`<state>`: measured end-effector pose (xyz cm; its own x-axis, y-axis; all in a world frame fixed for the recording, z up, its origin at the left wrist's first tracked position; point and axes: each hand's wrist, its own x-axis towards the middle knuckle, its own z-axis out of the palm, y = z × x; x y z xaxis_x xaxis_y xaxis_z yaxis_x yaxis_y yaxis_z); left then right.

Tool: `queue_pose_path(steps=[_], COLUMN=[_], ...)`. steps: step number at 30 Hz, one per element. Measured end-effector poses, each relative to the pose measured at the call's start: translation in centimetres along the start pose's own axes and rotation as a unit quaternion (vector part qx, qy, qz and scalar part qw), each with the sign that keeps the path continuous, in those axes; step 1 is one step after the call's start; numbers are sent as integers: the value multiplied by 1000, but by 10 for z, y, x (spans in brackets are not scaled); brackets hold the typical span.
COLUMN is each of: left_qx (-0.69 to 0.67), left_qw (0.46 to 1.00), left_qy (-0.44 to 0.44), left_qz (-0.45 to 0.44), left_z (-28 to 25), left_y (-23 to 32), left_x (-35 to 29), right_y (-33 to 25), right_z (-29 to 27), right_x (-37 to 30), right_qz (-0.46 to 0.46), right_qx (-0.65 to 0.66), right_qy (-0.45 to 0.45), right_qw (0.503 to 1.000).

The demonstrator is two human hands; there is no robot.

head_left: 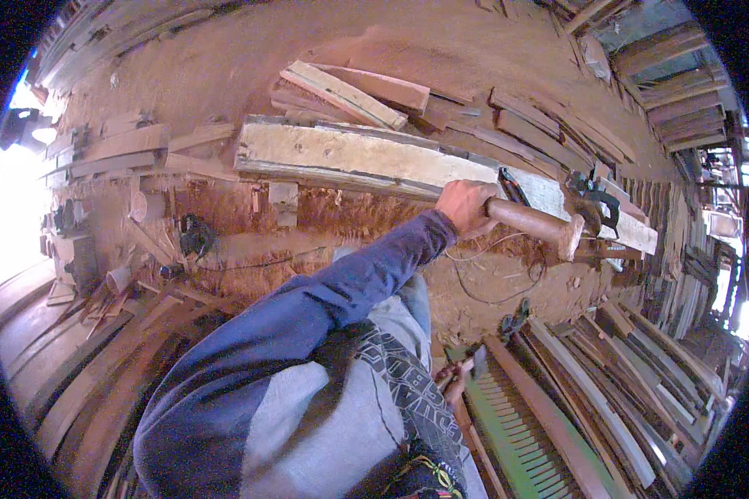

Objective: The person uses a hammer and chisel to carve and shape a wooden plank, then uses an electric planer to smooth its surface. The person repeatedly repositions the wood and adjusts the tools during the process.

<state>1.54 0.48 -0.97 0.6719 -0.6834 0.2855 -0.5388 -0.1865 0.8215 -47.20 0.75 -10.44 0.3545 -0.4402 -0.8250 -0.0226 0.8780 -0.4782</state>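
My left hand [466,208], at the end of a blue sleeve, is closed around one end of a thick, brown, round wooden piece [528,220]. This piece points to the right and ends in a paler, wider rim. Beneath that hand lies a long, pale, squared timber beam [349,158]. Lower down, close to my body, my right hand [452,381] is partly hidden and blurred. Its fingers are bent around a small thing with a pale, flat end [477,363], whose kind I cannot make out. A dark pen-like tool [513,187] rests on the beam just beyond my left hand.
A black-handled power tool [595,204] sits at the beam's right end, with a cable [499,299] looping over the dusty ground. Offcuts [349,91] lie behind the beam. At lower right are a green slatted panel [516,424] and stacked boards [591,399]; more planks [100,391] lie left.
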Motion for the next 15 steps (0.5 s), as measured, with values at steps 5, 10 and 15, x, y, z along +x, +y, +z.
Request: queue_pose_path(steps=[5,10,15], left_qx=[16,6,-3], left_qw=[999,998,998], left_qy=[-15,-5,4], left_qz=[-43,-62,-69], left_z=[2,4,2], left_y=[-3,-2,-5], left_x=[9,16,17], right_y=[-85,-147,-182], right_z=[69,149,199], right_x=[4,-23,-36], right_qz=[-153,-244,-255], right_qx=[-100,-201,-172], right_qy=[108,67,22], right_qw=[977,946,951])
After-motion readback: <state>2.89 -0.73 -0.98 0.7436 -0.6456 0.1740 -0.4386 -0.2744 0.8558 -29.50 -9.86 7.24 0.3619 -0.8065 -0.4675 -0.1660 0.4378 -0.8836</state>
